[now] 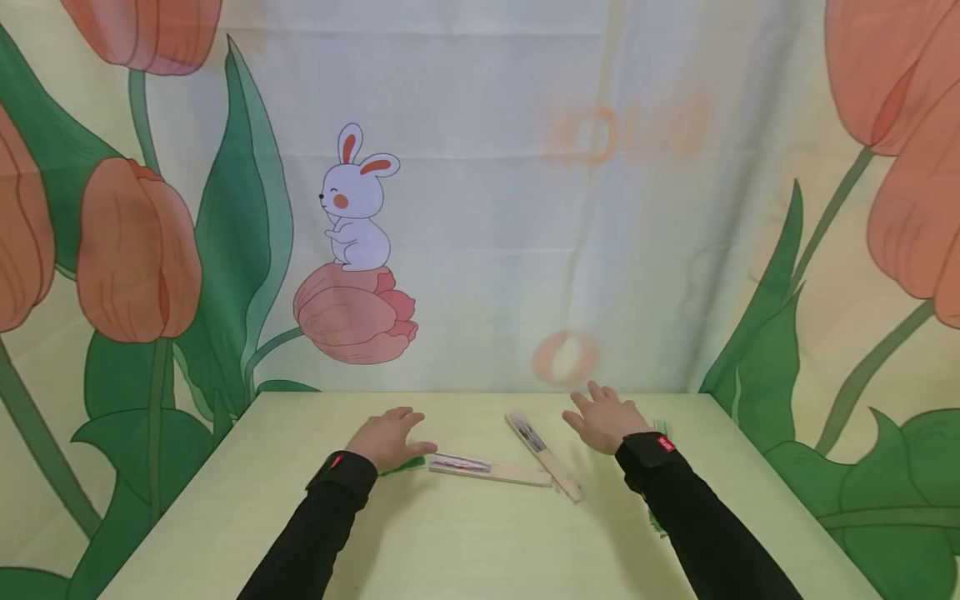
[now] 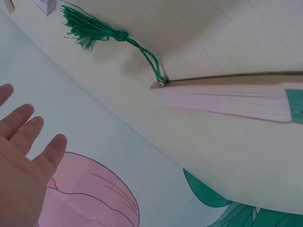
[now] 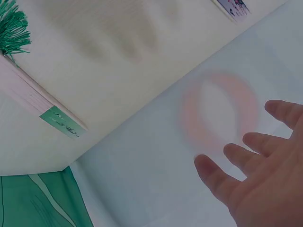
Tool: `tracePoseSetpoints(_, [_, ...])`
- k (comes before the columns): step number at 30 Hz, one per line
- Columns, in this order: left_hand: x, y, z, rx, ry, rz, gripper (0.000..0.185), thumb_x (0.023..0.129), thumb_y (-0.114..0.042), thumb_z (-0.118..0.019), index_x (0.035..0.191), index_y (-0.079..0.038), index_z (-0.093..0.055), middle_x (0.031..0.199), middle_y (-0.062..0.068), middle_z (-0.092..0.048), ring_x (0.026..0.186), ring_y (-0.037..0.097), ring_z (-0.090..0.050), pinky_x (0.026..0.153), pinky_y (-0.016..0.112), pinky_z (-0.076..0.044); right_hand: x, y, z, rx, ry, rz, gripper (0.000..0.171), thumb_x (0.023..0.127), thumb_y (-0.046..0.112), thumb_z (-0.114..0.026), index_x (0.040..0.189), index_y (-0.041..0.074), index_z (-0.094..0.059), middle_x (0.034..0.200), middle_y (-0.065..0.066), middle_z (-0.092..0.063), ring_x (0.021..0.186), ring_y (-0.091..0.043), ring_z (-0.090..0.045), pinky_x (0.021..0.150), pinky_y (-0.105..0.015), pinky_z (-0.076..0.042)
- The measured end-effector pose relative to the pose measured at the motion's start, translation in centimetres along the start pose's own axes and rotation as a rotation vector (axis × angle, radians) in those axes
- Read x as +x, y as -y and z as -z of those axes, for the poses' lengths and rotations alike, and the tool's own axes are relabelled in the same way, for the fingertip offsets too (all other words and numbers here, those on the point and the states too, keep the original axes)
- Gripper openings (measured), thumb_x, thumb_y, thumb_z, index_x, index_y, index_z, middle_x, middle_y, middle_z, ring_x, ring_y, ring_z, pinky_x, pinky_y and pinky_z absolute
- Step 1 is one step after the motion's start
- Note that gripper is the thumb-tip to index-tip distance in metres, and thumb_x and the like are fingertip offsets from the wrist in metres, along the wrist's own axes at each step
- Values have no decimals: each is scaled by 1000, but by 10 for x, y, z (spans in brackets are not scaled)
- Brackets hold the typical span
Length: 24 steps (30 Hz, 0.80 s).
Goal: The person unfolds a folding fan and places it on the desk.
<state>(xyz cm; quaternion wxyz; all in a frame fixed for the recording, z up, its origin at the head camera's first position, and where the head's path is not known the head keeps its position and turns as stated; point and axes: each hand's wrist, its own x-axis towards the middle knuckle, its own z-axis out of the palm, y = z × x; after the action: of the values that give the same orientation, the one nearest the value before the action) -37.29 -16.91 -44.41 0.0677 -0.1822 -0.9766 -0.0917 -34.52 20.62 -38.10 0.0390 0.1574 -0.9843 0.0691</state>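
green string makes the fluffy left tassel on a pale, green-ended folded fan, at nine o'clock on the flat cream table. the bare left hand hides most of it from the head view, fingers spread, thumb out, pinching nothing.

next comes a pale wooden fan with purple print, pointing from nine to three o'clock. its right end is by a second pale printed fan, slanting from about eleven to five; i cannot tell if they touch.

the bare right hand, at two o'clock, has its fingers spread too and holds nothing. at three o'clock lies a pale pleated fan with a green patch and its own green tassel; the black right sleeve covers part of it.

i think the left thumb could knock the near printed fan if it dipped too low. the right sleeve could drag the fan below if the arm slid sideways.

count: four fans, two tassels in sight, two hands, one table.
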Motion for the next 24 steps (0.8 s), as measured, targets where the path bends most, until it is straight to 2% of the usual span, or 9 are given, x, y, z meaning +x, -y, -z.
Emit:
tracePoseSetpoints(5, [0, -10, -2, -45, 22, -42, 52, 88, -45, -70, 123, -6, -65, 124, 13, -62, 115, 31, -58, 97, 48, -46, 2, 13, -7, -5, 13, 22, 50, 104, 38, -44, 139, 3, -51, 147, -28, -37, 135, -46, -34, 102, -68, -29])
tracePoseSetpoints(11, [-2, -23, -17, -81, 53, -99, 33, 89, -29, -73, 111, -5, -68, 110, 10, -65, 104, 27, -62, 93, 44, -49, 8, 34, -29, -25, 33, 61, 45, 102, 35, -50, 134, 3, -55, 140, -24, -46, 127, -43, -44, 98, -65, -36])
tracePoseSetpoints(15, [-2, -33, -30, -21, 20, -173, 24, 86, -16, -76, 107, -7, -68, 102, 6, -65, 95, 23, -64, 85, 40, -52, 12, 47, -49, -44, 42, 95, 41, 102, 35, -51, 129, 5, -59, 133, -22, -53, 121, -41, -50, 95, -63, -40])
tracePoseSetpoints(18, [2, -41, -39, 50, -16, -237, 23, 84, -12, -77, 106, -10, -69, 97, 2, -65, 90, 20, -64, 78, 36, -53, 17, 55, -61, -66, 39, 114, 39, 99, 36, -54, 122, 7, -63, 120, -18, -60, 110, -37, -57, 90, -59, -45])
tracePoseSetpoints(21, [6, -48, -44, 78, -24, -261, 26, 85, -10, -76, 110, -12, -69, 100, 2, -66, 93, 20, -65, 77, 35, -53, 21, 64, -74, -96, 39, 126, 37, 96, 36, -58, 121, 9, -64, 111, -13, -63, 102, -34, -60, 84, -56, -48])
tracePoseSetpoints(24, [9, -54, -48, 98, -14, -257, 29, 84, -9, -76, 112, -14, -68, 102, 2, -66, 95, 20, -65, 77, 36, -54, 25, 74, -86, -125, 47, 147, 31, 94, 31, -62, 118, 12, -64, 102, -9, -63, 93, -28, -60, 77, -52, -50])
